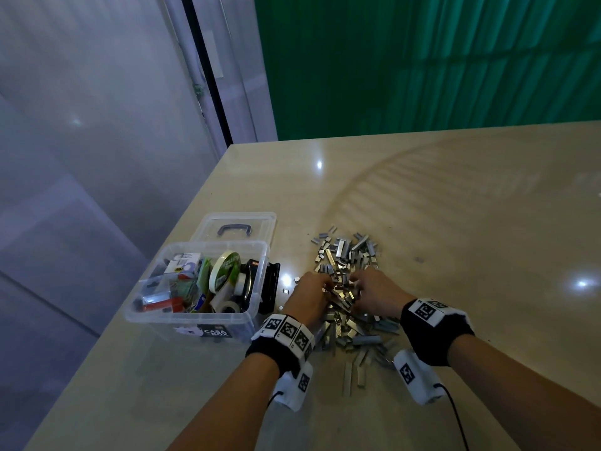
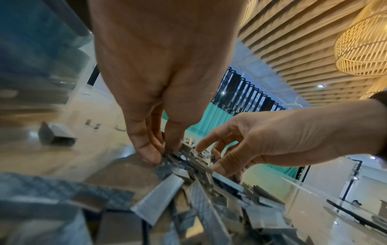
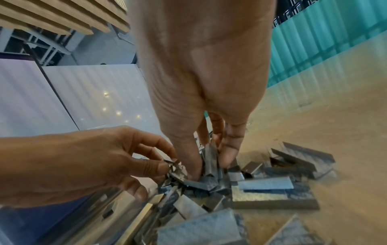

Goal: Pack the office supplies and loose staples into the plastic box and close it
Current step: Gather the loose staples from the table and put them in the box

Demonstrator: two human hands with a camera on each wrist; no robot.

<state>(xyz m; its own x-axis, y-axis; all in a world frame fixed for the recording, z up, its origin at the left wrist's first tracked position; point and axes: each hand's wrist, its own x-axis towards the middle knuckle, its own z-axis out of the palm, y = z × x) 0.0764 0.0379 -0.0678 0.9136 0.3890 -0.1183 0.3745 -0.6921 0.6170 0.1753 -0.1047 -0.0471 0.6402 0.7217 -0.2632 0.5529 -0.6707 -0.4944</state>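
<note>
Loose staples (image 1: 349,288): heap of short silver metal strips spread on the desk (image 1: 455,222), just right of the plastic box (image 1: 195,317), a few strays (image 1: 286,290) between heap and box. Judgement on handling: each strip is light and stiff but brittle along its length, smooth-faced, with sharp leg ends, so they'll slide over each other and spill from a loose grasp; best taken as a cupped bunch from both sides, or long strips pinched across the flat back, not by the ends. Left hand (image 1: 310,296) has fingers curled down, pinching a cluster of strips at the heap's near-left; right hand (image 1: 379,292) the same from the other side, thumb and fingers closed round an upright strip, clear in the wrist views. The two hands nearly meet over the middle. Box is clear, thin-walled, open, already holding tape rolls (image 1: 224,271), a red item (image 1: 162,305) and small packets; little spare room up top, I'd guess. Its clear lid (image 1: 240,222) with dark handle lies flat behind it. A black object (image 1: 271,284) stands against the box's right wall. Desk is glossy pale laminate, slick, so strays will skate when swept.
</note>
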